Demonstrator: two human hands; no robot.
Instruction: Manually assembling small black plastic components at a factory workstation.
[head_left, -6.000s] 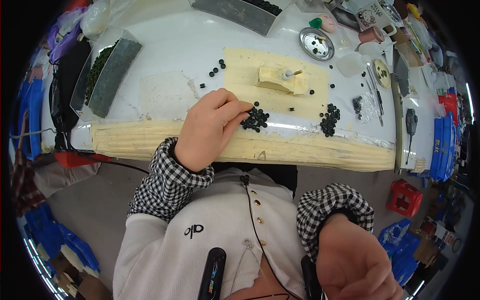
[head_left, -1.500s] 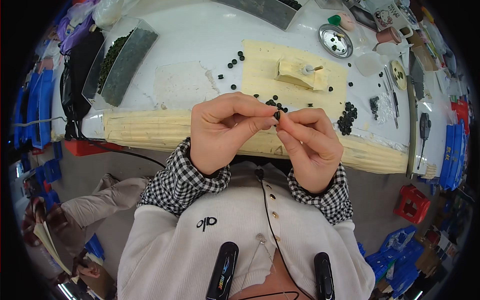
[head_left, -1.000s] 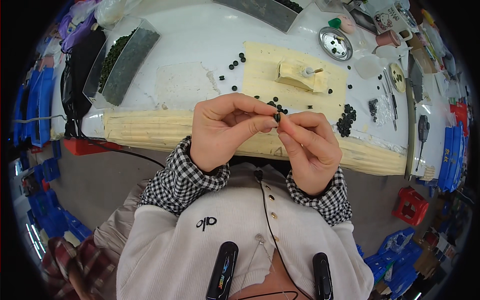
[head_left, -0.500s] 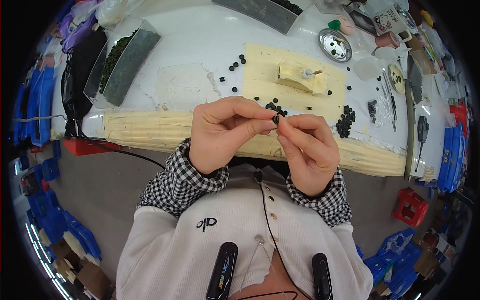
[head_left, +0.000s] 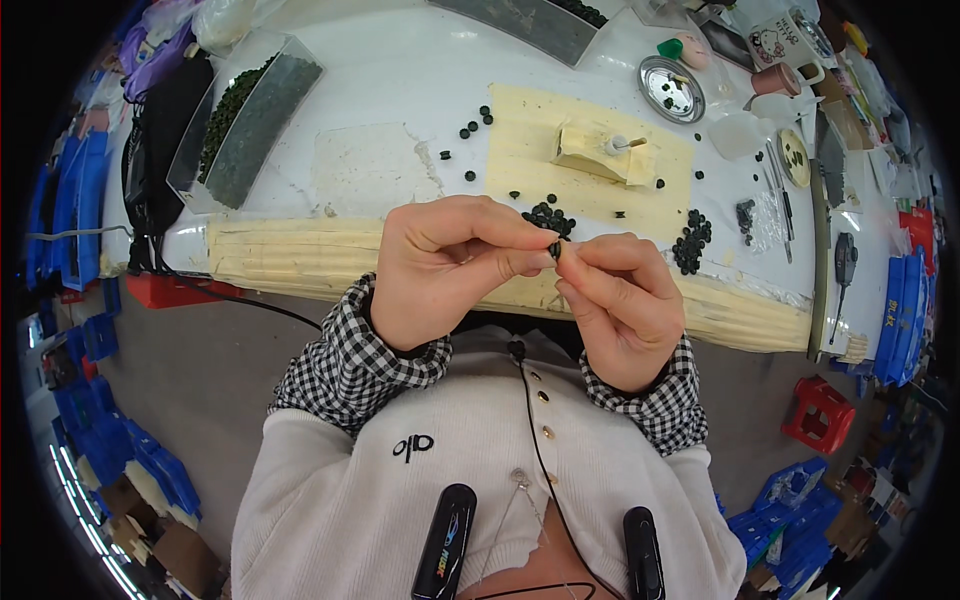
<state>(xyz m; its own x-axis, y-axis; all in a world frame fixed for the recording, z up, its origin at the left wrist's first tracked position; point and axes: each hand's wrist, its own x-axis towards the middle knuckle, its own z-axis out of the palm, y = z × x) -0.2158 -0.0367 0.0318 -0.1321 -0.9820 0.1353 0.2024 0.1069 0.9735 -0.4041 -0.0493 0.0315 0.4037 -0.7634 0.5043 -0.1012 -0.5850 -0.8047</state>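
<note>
Between the fingertips of both hands, just over the table's near edge, is a small dark round piece (head_left: 555,251). My left hand (head_left: 445,265) pinches it between thumb and forefinger from the left. From the right, the thumb and forefinger of my right hand (head_left: 622,300) close on the same piece. Fingertips cover most of it, so its exact kind is not clear. Right behind the hands lies a heap of similar dark round pieces (head_left: 548,217), partly hidden by the left fingers. A second cluster of dark pieces (head_left: 692,242) sits to the right of my right hand.
A yellow block (head_left: 590,158) with a small upright peg stands on a yellow sheet (head_left: 520,120). Loose pieces are scattered around it. Clear bins with dark pieces (head_left: 245,125) stand at the left. Toward the right are a round metal dish (head_left: 670,90) and thin tools (head_left: 782,200).
Both hands have shifted very slightly, the right one a little to the right. The heap behind the fingers shows more now. The small piece stays pinched between them.
</note>
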